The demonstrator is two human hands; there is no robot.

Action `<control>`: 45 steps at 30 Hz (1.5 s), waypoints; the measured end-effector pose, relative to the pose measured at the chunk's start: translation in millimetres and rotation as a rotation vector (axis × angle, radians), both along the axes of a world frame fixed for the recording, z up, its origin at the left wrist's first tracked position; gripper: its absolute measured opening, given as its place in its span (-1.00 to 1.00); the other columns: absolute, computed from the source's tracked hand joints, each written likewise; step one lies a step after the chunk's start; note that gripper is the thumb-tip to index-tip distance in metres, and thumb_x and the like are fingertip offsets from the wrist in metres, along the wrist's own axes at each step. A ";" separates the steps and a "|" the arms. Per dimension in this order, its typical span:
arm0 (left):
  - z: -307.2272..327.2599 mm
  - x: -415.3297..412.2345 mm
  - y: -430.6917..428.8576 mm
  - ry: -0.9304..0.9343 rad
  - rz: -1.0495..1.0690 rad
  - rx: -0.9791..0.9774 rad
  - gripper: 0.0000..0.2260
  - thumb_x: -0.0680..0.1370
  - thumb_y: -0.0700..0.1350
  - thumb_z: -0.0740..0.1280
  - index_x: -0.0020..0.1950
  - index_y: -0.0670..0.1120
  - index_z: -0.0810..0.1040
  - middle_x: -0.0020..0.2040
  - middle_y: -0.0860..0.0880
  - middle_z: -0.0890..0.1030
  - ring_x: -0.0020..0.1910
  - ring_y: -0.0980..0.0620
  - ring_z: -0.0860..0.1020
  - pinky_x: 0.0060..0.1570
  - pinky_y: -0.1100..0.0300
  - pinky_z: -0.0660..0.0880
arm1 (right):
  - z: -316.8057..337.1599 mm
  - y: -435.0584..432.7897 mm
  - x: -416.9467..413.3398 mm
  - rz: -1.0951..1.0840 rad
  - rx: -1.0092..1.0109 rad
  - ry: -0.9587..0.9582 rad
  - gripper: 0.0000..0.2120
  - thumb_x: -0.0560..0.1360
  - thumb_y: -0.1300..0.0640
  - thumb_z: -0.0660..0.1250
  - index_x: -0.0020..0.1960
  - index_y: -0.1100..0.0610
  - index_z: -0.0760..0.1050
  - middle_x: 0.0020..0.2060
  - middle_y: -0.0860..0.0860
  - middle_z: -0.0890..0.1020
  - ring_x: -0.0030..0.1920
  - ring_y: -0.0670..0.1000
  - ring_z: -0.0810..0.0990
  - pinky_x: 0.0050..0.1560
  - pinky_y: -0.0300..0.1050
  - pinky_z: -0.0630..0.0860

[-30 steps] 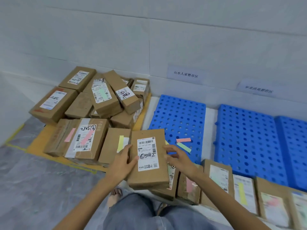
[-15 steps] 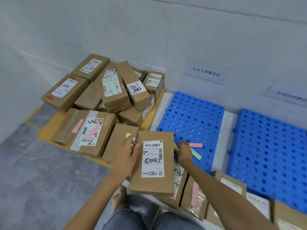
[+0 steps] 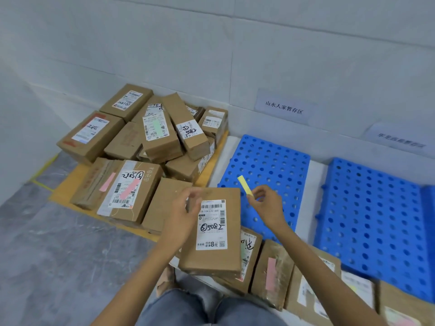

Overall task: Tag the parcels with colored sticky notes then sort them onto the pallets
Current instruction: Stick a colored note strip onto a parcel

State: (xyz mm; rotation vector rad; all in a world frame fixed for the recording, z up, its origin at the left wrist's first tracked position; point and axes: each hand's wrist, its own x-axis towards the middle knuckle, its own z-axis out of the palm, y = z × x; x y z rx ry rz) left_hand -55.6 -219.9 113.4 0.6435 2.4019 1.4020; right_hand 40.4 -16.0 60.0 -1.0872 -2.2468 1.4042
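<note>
A brown cardboard parcel (image 3: 213, 256) with a white shipping label marked 5082 lies in front of me, on top of other parcels. My left hand (image 3: 183, 215) grips its left edge. My right hand (image 3: 266, 204) is raised just right of the parcel and pinches a yellow sticky note (image 3: 245, 185) that sticks up and to the left. A blue perforated pallet (image 3: 268, 175) lies behind my right hand, and a second blue pallet (image 3: 376, 217) lies to its right.
A heap of brown parcels (image 3: 155, 137) sits on an orange mat (image 3: 63, 194) at the left, some with pink or green notes. A row of tagged parcels (image 3: 273, 274) runs along the bottom right. Two paper signs (image 3: 283, 107) hang on the white wall.
My right hand has lifted off the blue pallet with a yellow sticky note pinched in it. My left hand has slid up the parcel's left edge. The view has shifted slightly.
</note>
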 end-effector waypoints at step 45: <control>68.8 58.5 -15.2 -0.266 -0.360 0.397 -0.82 0.31 -0.01 0.50 -0.19 -0.08 0.65 -0.28 -0.02 0.63 -0.26 -0.02 0.63 -0.15 -0.25 0.58 | 151.8 -65.4 42.1 0.660 -0.217 0.401 -0.90 0.40 0.16 0.47 -0.18 0.15 0.57 -0.36 0.15 0.52 -0.32 0.02 0.48 -0.23 -0.19 0.47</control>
